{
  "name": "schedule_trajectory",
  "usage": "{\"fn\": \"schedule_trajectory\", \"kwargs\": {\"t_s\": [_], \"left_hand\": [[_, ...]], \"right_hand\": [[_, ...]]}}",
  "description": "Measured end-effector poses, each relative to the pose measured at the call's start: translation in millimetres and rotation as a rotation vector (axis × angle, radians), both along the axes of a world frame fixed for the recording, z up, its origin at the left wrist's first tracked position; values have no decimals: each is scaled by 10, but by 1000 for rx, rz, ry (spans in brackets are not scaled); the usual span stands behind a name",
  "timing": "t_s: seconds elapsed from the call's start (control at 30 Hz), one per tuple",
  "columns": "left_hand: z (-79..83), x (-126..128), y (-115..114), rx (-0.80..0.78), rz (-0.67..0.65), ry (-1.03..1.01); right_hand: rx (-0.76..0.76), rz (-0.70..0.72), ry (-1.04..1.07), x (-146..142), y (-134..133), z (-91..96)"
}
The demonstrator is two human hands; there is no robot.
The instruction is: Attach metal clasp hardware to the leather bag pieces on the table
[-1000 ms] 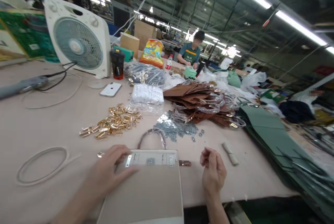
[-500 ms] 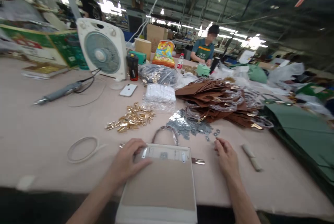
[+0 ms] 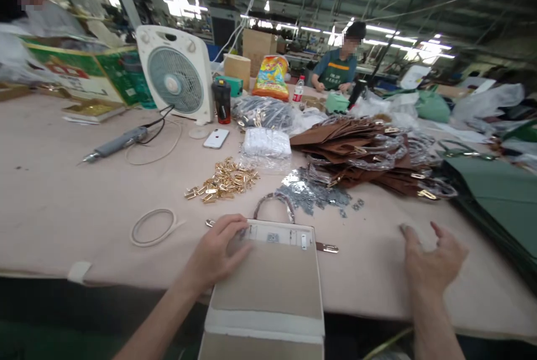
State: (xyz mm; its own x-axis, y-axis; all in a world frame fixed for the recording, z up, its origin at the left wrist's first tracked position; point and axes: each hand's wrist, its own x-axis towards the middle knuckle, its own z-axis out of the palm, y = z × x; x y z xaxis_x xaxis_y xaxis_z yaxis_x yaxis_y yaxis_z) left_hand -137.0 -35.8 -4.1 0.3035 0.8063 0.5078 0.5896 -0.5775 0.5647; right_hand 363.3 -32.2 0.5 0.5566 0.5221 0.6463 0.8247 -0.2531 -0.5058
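A beige handbag [image 3: 268, 281] lies at the table's front edge, its lower part reaching past that edge. Its looped brown handle [image 3: 274, 199], in clear wrap, points away from me. Small metal plates [image 3: 304, 241] show along the upper strip, and a brown strap with a metal end [image 3: 329, 248] sticks out on the right. My left hand [image 3: 220, 251] rests on the bag's upper left corner, fingers and thumb apart. Off to the right, my right hand [image 3: 434, 256] is low over the table with thumb and fingers spread. A small rolled piece is mostly hidden by this hand.
Gold-coloured metal fittings [image 3: 226, 181] and grey metal plates [image 3: 314, 192] lie beyond the bag. Brown bag pieces [image 3: 361, 147] are stacked behind, with green ones [image 3: 499, 192] at right. At left are a tape ring [image 3: 153, 227], electric screwdriver [image 3: 119, 143] and fan [image 3: 176, 77]. A co-worker [image 3: 338, 66] sits across.
My right hand has moved right, away from the bag, and its fingers have spread. My left hand stays at the bag's upper left corner. The view has shifted slightly.
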Motion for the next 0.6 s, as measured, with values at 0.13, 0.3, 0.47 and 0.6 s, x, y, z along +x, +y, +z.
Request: {"fn": "schedule_trajectory", "kwargs": {"t_s": [0.13, 0.3, 0.47, 0.6], "left_hand": [[89, 97, -34, 176, -10, 15], [284, 635, -182, 184, -180, 146], [249, 1085, -199, 28, -234, 295], [151, 1165, -209, -22, -189, 305]], "right_hand": [[-283, -82, -71, 445, -52, -204], [-455, -51, -8, 579, -41, -342], [-195, 119, 414, 288, -1, -181], [104, 493, 1026, -255, 93, 34]]}}
